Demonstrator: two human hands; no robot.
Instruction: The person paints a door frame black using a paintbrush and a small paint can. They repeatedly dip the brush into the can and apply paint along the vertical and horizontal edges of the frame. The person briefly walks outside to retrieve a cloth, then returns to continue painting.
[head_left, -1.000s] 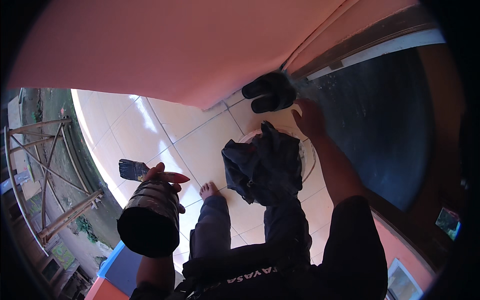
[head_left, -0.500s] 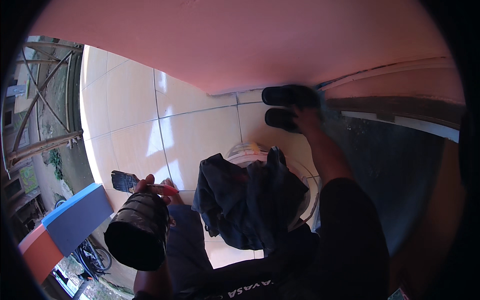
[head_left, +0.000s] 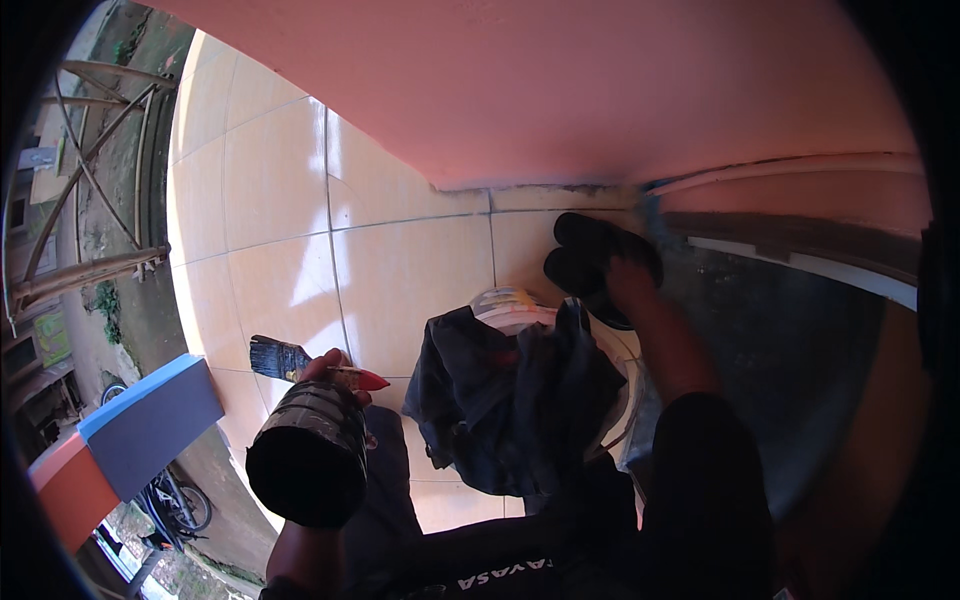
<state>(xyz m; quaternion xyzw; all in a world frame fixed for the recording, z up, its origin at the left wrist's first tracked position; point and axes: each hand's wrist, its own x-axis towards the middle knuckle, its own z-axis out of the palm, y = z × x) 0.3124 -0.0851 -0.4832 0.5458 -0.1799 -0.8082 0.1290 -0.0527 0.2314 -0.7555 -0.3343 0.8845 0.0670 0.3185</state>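
Black slip-on sandals, seemingly not yet off the tiles, lie under the right hand, its grip unclear to me, while the left hand clasps paintbrush and can together.

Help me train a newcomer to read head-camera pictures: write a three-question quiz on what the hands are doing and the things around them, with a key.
1. Multiple choice. Besides the black cylindrical can, the left hand holds: (a) a metal scraper; (b) a dark-bristled paintbrush with a red-ended handle; (c) a foam roller.
2. True or false: a dark, crumpled fabric cloth is draped over the pale, round bucket.
3. Short answer: which hand is at the pair of flat black sandals?

Key: 1. b. 2. True. 3. The right hand.
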